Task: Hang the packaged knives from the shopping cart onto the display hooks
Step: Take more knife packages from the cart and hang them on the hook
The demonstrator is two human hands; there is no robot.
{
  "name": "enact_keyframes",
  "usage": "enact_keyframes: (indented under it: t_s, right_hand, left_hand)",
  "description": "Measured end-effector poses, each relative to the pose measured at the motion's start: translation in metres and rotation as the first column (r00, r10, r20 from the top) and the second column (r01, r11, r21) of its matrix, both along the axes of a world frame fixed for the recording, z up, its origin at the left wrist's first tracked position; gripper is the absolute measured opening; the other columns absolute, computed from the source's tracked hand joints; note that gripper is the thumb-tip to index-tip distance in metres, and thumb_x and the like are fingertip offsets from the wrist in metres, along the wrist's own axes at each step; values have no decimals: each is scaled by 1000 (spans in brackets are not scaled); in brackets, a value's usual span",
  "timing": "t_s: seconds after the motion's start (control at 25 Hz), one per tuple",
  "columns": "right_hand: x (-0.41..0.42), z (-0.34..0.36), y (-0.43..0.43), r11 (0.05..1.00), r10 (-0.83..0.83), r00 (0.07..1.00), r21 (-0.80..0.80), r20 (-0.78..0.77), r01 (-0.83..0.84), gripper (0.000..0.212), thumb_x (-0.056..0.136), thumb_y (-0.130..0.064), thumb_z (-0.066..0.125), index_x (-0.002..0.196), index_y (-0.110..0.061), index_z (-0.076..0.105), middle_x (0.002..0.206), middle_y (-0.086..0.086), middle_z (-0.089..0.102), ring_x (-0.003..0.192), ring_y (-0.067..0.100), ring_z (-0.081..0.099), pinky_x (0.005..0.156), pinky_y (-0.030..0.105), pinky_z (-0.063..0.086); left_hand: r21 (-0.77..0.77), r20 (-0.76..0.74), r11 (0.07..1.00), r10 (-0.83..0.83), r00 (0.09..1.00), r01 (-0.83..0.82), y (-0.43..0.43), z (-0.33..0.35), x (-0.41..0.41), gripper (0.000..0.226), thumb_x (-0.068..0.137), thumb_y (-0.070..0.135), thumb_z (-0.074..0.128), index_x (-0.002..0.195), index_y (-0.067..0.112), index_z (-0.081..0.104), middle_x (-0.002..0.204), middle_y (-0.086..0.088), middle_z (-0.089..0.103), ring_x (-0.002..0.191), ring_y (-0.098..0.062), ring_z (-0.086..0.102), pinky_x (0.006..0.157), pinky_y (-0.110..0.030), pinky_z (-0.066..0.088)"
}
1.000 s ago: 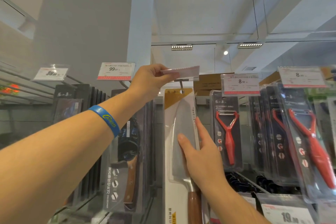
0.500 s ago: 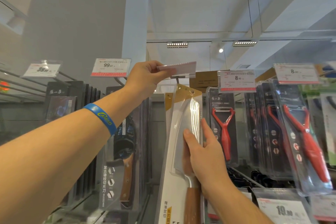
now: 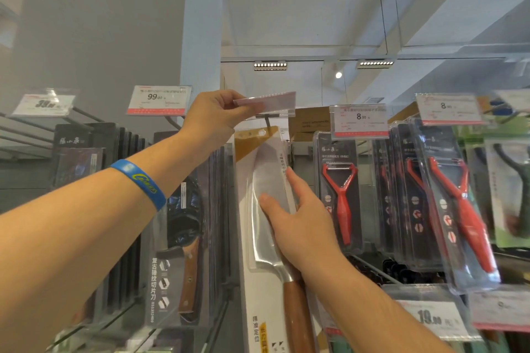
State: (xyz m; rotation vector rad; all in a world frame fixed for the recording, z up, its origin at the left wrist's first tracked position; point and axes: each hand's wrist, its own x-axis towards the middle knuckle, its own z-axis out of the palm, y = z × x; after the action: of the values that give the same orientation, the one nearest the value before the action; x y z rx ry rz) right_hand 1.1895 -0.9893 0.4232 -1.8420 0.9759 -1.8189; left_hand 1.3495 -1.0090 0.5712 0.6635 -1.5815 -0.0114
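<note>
- Head view: I'm at the hanging step; the pack (image 3: 252, 238) is up at the hook (image 3: 268, 123), its top edge just under the tag (image 3: 269, 102); cart not in view.
- L hand (image 3: 213, 120) pinches the tag btw thumb and fingers, w/ the flap tipped up off the hook end; wristband (image 3: 140, 183) on that arm.
- R hand (image 3: 298, 221) grips the pack at mid-blade; thumb flat on the front, index along the right edge, other fingers behind and hidden.
- Hole (image 3: 261, 132) sits just beside the hook wire; can't tell if it's threaded; I'd judge the pack not seated, since the R hand carries its weight.
- Next move, my guess: line the hole up w/ the hook tip and push the pack back along the wire; then let the tag drop and free both hands; needs the flap held high so the card top clears.
- Pack: long flat white card w/ a gold corner band and a clear glossy blister; prob. slippery, so the thumb pinch matters.
- Blade (image 3: 266, 180): broad, rectangular, bright steel; handle (image 3: 295, 312) is smooth brown wood.
- Hook: thin dark metal wire; tag is a stiff clear plastic sleeve w/ a paper slip.
- Neighbours: red peelers (image 3: 339, 198) in black-backed blisters to the right; dark knife packs (image 3: 177, 238) to the left, close in; I'd mind snagging them.
</note>
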Motion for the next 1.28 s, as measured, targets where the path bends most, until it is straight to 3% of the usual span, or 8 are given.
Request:
enact_keyframes:
  t_s: [0.16,0.32,0.64,0.8,0.96,1.04,1.16,1.28]
  right_hand:
    - [3,-5,-3,1000,4,1000,1,-1,-4,68,93,-45,68,151,-51,34,150,-19,48,136,11,49,109,33,43]
    - [-4,-6,-2,995,67,985,67,162,-78,67,92,-43,70,149,-53,36,135,-11,62,110,14,68,89,38,62]
    - [-9,13,3,993,64,997,99,32,-67,66,90,-46,69,148,-53,38,135,-13,61,114,19,66,96,47,57]
    - [-13,13,1,984,108,991,135,73,-117,64,92,-43,70,147,-53,39,130,-12,63,103,15,71,84,38,63]
    - [-14,9,-5,973,92,988,200,121,-115,62,95,-43,67,149,-52,37,125,-12,62,98,13,70,66,25,62]
    - [-8,12,-12,972,76,993,214,92,-94,63,96,-41,65,151,-49,35,124,-11,62,96,13,70,68,25,63]
    - [-2,24,-29,975,10,999,223,37,-18,67,99,-38,62,156,-43,27,139,-3,58,103,17,67,84,35,61]
    - [7,35,-49,948,-61,994,306,-92,87,71,104,-38,54,160,-42,11,154,9,44,105,24,62,72,29,51]
  left_hand:
    - [18,2,1000,11,1000,-11,0,-3,3,10,84,43,77,82,33,75,71,21,71,67,5,62,62,-21,50]
    - [21,18,1000,2,1000,-2,1,-1,4,11,85,42,78,79,32,76,73,16,72,59,8,57,60,-19,51]
    - [-18,-12,1000,12,1000,-13,0,1,-4,16,82,44,79,80,29,75,73,14,73,60,11,59,66,-24,53]
    - [-11,16,1000,12,1000,-11,3,0,0,16,82,45,79,77,31,75,66,20,69,58,11,58,53,-11,49]
    - [13,21,1000,24,999,-24,4,-1,1,14,83,46,79,77,33,76,68,18,70,57,8,56,57,-17,52]
    - [26,22,999,23,999,-23,4,1,0,14,83,46,78,77,34,75,71,16,72,62,4,59,58,-17,52]
    - [34,50,999,35,998,-36,5,1,-2,15,83,46,78,78,32,76,81,7,75,72,-5,62,64,-24,54]
    - [32,87,997,72,994,-75,10,0,-4,17,82,49,78,80,33,76,80,6,74,73,-7,61,68,-26,55]
